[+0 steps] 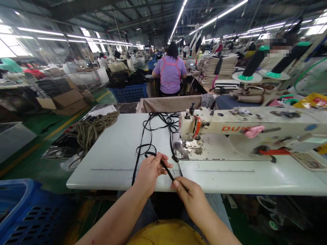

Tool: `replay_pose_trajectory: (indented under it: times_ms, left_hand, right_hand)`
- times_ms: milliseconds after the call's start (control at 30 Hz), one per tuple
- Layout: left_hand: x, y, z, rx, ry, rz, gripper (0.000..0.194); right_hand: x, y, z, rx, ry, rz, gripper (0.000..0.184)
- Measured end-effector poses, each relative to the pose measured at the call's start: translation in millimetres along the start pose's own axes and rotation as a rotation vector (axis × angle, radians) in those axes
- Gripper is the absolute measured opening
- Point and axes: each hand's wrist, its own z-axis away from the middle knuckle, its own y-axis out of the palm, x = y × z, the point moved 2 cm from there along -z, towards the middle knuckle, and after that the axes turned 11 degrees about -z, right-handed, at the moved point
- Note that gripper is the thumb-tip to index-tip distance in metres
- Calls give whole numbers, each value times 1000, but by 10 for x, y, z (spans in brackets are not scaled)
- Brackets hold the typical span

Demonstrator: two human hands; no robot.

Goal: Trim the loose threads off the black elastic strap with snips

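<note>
A long black strap (149,134) lies in loops on the white sewing table (114,153) and runs toward me. My left hand (150,170) pinches the strap near the table's front edge. My right hand (190,195) grips the same strap a little lower and to the right, so a short taut length spans between both hands. The sewing machine (230,127), cream with red lettering, stands just right of the hands, its needle area (178,144) close behind them.
A pile of beige cord (94,129) lies at the table's left edge. A blue crate (22,217) sits at lower left. Thread cones (252,64) stand behind the machine. A person in a purple shirt (170,69) works ahead with their back turned.
</note>
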Motion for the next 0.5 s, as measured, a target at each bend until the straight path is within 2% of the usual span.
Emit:
replay_pose_trajectory:
  times_ms: [133,200,367,500]
  left_hand:
    - [98,-42,-35,-59,70,-50,47]
    - [127,-40,-54,-31,82,-74,45]
    - [100,-29,-40,143,53,-159,43]
    - [81,5,69,229,-21,-95,35]
  right_hand:
    - [-45,-50,33,43,148,-273,57]
    - [-42,-69,45,35,183,-332,60]
    - [-14,-125,121,-103,92,-158,54]
    - [-4,-156,179,-160,-60,92,38]
